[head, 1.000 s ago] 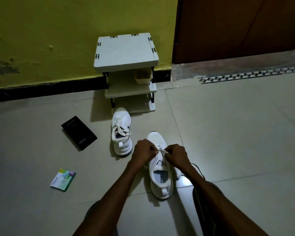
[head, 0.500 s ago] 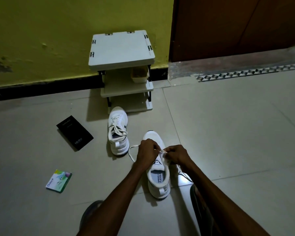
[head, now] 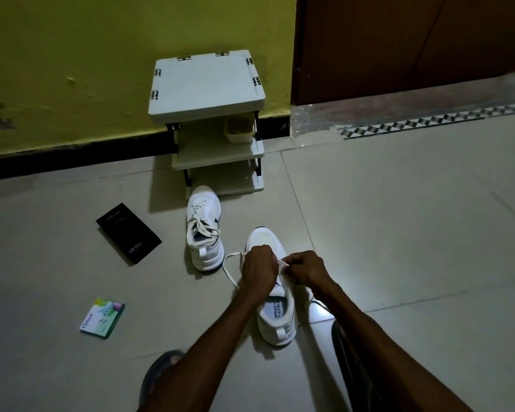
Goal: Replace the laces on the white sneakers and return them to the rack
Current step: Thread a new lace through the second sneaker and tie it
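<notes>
Lace work on the near sneaker, standing on the floor toe toward the rack. Soft, flat, limp stuff by the look of it: light, no stiffness to push with, likely to slide back through an eyelet unless kept taut. Best taken close to the stiff tip for threading, further down for pulling slack. Shoe itself probably light and apt to shift on smooth tile, so worth steadying at the tongue or collar.

Left grip curled over the upper eyelets, fingers closed on the lace, with a loose loop spilling out to its left onto the floor. Right grip just beside it, fingertips pinching a short taut stretch of the same lace between the two. Both directly above the throat of the shoe, heel end and insole print showing below the wrists. Exact eyelet in play hidden under the knuckles; cannot tell.

Second sneaker already laced, parked just in front of the rack's bottom shelf, apart from both grips. Neither shoe on the rack yet.
</notes>
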Available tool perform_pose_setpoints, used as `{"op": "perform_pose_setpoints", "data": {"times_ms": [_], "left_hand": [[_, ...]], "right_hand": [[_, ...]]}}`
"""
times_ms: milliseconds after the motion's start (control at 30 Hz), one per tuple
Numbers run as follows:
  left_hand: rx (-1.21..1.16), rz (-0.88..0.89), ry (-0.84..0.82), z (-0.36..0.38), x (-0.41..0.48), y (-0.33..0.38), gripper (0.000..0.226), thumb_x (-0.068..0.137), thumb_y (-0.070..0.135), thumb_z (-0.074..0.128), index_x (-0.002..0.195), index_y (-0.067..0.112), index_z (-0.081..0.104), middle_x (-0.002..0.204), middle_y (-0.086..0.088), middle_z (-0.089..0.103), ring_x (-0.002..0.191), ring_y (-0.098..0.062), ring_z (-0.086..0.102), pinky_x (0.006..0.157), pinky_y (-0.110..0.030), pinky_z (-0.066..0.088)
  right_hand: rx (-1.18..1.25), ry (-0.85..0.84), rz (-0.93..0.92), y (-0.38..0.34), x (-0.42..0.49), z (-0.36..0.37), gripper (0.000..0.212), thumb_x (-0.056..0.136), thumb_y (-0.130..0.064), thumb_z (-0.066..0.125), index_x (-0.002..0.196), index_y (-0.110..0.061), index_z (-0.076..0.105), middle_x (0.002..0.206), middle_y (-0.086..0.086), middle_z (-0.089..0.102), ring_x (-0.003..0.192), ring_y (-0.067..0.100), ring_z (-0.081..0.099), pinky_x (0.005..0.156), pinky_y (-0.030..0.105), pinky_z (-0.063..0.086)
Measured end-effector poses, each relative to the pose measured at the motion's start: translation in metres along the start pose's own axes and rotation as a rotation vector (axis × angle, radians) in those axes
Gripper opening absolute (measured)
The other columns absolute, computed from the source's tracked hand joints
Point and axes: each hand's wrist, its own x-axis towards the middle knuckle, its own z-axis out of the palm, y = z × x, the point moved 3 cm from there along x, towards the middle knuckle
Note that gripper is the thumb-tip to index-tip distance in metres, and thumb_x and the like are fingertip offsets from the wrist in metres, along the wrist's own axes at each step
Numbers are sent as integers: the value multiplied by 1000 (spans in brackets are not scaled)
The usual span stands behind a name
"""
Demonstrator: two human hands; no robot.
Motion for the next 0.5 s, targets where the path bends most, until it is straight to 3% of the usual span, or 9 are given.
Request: {"op": "perform_pose_setpoints", "data": {"times_ms": [133, 200, 300, 500], "left_hand": [[41, -16, 19, 2, -1, 3, 17, 92, 14, 53, 101, 6, 67, 106, -13, 67, 104, -31, 61, 81, -36, 42], [-17, -39, 22, 1, -1, 3, 12, 89, 12, 57, 94, 10, 69, 102, -10, 69, 101, -27, 63, 82, -33, 43], [-95, -47, 40, -2, -1, -1, 12, 83, 9, 63, 80, 20, 69, 92, -5, 71, 94, -24, 64, 82, -32, 46], [-177, -16, 42, -7, 4, -8, 19, 69, 4, 62, 77, 21, 62, 70, -1, 68, 73, -20, 65, 63, -37, 51]], "right_hand": [[-68, -42, -72, -3, -1, 0, 17, 85, -8, 66, 93, -15, 79, 80, 2, 73, 71, 10, 64, 68, 23, 56], [-20, -59, -21, -6, -2, -2, 17, 90, -12, 61, 91, -13, 78, 85, 4, 73, 76, 13, 66, 73, 27, 59], [-11, -89, -1, -10, -2, -4, 24, 88, -5, 54, 89, -9, 78, 86, 9, 74, 73, 13, 66, 68, 23, 58], [-75, -57, -75, -10, 1, 1, 27, 78, 3, 61, 90, -13, 80, 81, 9, 75, 69, 16, 68, 70, 26, 58]]}}
